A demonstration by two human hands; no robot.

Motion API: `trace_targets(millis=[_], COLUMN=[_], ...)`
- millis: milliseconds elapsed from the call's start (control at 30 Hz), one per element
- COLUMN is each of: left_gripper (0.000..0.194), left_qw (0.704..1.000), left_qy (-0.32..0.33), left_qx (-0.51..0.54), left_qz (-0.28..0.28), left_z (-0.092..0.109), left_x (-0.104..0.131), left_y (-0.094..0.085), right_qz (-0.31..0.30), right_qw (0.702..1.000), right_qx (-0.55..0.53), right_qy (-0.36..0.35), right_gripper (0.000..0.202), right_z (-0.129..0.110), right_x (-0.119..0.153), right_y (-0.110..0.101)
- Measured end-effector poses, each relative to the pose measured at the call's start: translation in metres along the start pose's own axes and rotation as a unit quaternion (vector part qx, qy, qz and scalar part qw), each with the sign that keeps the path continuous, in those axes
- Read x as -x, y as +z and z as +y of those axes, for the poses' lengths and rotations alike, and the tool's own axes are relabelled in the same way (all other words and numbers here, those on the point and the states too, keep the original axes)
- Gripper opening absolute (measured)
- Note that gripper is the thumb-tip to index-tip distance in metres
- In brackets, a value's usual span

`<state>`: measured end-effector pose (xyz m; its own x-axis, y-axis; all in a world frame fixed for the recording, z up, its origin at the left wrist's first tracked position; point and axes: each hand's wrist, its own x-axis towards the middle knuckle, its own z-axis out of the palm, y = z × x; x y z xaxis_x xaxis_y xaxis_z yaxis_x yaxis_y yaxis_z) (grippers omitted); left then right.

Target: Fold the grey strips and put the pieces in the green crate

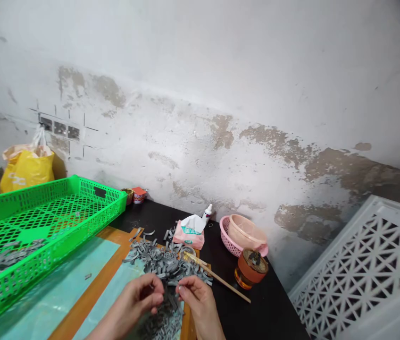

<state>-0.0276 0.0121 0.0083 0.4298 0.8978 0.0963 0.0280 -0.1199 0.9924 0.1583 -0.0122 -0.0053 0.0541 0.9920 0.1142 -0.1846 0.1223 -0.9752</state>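
A heap of thin grey curved strips (164,259) lies at the near middle of the table, with shorter grey pieces (166,316) spread below it. My left hand (143,295) is over the near left side of the heap, its fingers curled toward the thumb; whatever may be in them is hidden. Just across a small gap, my right hand (198,300) pinches a small grey strip (178,289) between thumb and fingertips. Its detail is too small to tell.
A green plastic crate (101,212) holding grey pieces stands at left. Beyond the heap are a tissue pack (189,236) and a white bottle (207,213). A wooden stick (228,284), an amber glass jar (251,269) and pink baskets (245,229) are at right.
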Motion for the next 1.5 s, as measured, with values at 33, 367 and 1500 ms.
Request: trace_targets(millis=[33, 367, 1500], left_gripper=[0.026, 0.034, 0.027], left_qw=[0.998, 0.963, 0.934], left_qy=[-0.021, -0.094, -0.204], left_qx=[0.066, 0.249, 0.292], left_qz=[-0.001, -0.043, -0.024], left_z=[0.001, -0.016, -0.003], left_x=[-0.006, -0.013, -0.004], left_y=[0.004, 0.020, 0.014], right_qz=[-0.020, -0.033, -0.044], right_qw=[1.000, 0.999, 0.986], right_qx=[-0.008, -0.002, -0.078], right_qy=[0.001, 0.007, 0.140], right_gripper=[0.032, 0.038, 0.042], right_z=[0.001, 0.010, -0.008], right_x=[0.000, -0.005, 0.003], right_y=[0.001, 0.002, 0.004])
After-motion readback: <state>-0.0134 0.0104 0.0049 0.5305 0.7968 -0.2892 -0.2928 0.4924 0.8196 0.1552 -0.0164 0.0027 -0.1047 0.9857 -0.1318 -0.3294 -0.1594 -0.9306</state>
